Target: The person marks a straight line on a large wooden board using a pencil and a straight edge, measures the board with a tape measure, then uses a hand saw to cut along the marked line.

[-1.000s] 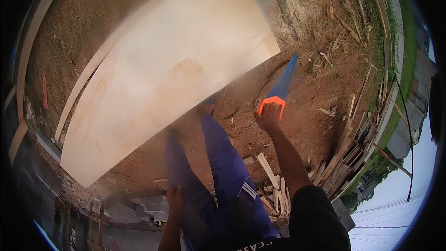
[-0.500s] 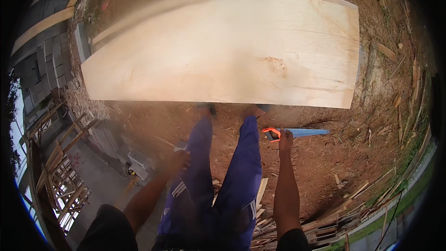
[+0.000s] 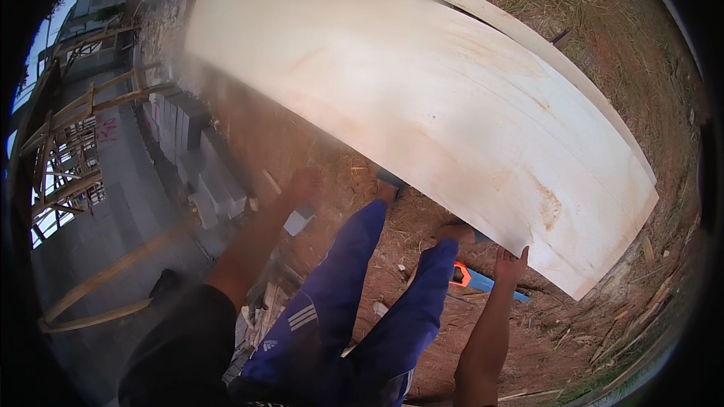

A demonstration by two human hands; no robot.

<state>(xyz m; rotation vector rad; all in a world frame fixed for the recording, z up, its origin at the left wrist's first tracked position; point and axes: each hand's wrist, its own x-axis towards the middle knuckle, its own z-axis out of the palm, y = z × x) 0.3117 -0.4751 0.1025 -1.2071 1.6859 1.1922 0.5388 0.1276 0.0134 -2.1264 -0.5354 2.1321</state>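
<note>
A large pale plywood sheet [image 3: 422, 105] stretches across the upper part of the head view, with a second sheet's edge [image 3: 528, 38] showing along its far side. My right hand [image 3: 512, 262] is at the near edge of the top sheet, fingers apart and holding nothing; whether it presses on the wood I cannot tell. Just left of that hand, a handsaw [image 3: 481, 281] with a blue blade and an orange handle lies on the dirt, partly hidden by my leg. My left hand [image 3: 305, 183] hangs off to the left over the ground, its fingers blurred.
Grey blocks [image 3: 219, 181] are stacked on the left beside a concrete surface [image 3: 143, 256] and timber framing [image 3: 75, 117]. A small pale block [image 3: 299, 221] lies below my left hand. Wood scraps [image 3: 264, 313] litter the ground around my legs.
My right hand has let go of the handsaw, which now lies on the ground, and has moved to the plywood's near edge. The view has turned, so the sheet appears slanted.
</note>
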